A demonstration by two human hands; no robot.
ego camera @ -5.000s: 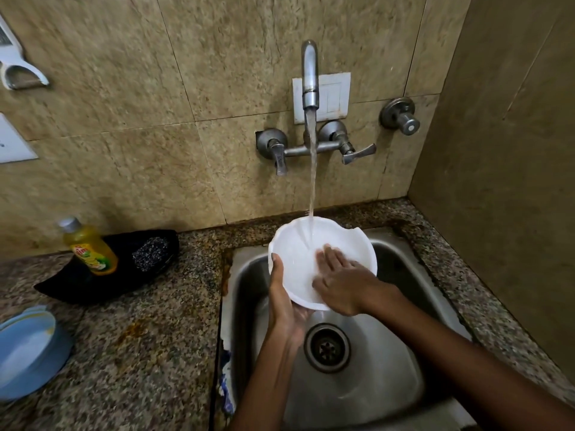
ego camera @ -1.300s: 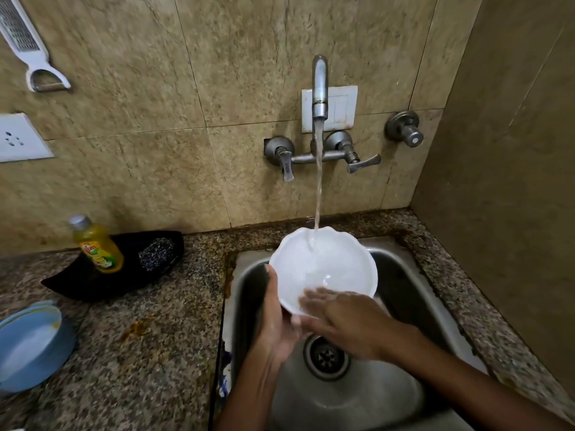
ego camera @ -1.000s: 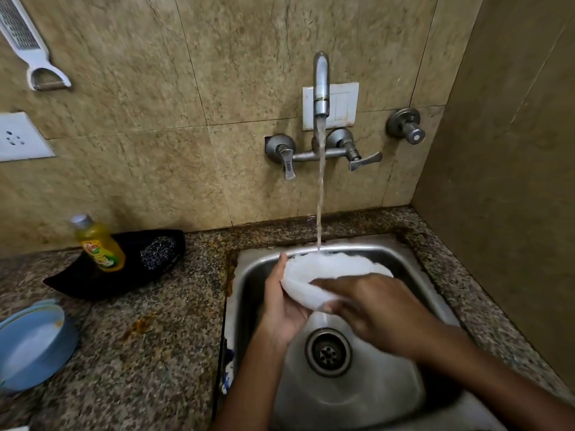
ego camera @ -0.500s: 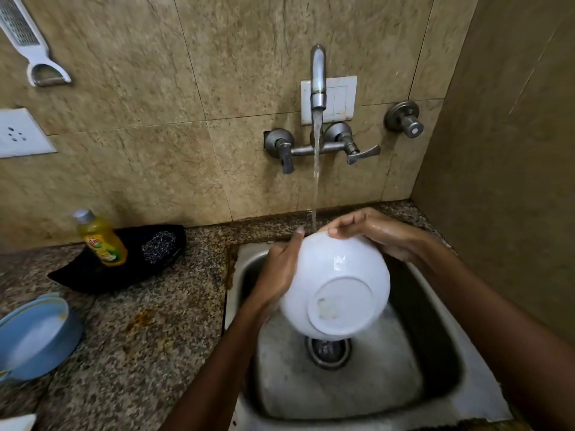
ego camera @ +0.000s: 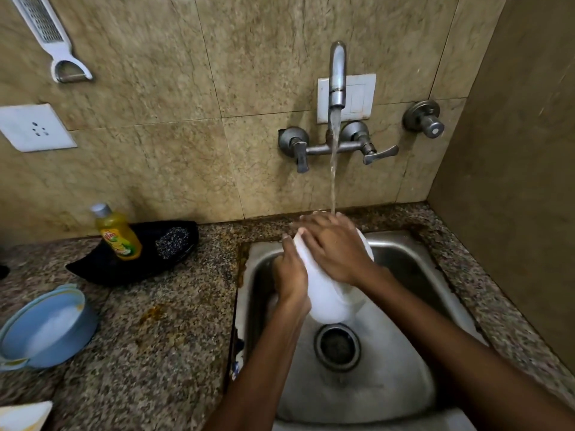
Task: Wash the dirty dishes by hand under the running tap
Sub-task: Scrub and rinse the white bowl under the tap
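Observation:
A white bowl [ego camera: 326, 301] is held over the steel sink [ego camera: 410, 269], tilted with its underside toward me. My left hand [ego camera: 291, 275] grips its left rim, fingers curled round the edge. My right hand [ego camera: 336, 247] lies flat across the bowl's back with straight fingers, pressing on it. Water runs from the wall tap [ego camera: 337, 73] and lands on my right hand's fingertips at the top of the bowl. The bowl's inside is hidden.
The drain [ego camera: 337, 346] sits below the bowl. On the granite counter [ego camera: 155, 331] left of the sink are a yellow dish-soap bottle [ego camera: 116, 234], a black tray [ego camera: 102, 265] with a steel scrubber [ego camera: 172, 242], and a blue bowl [ego camera: 46, 328]. A grater [ego camera: 49, 35] hangs on the wall.
The bowl was turned over from inside-up to underside facing me. Since half a second ago my right hand slid from the top rim down onto the bowl's back.

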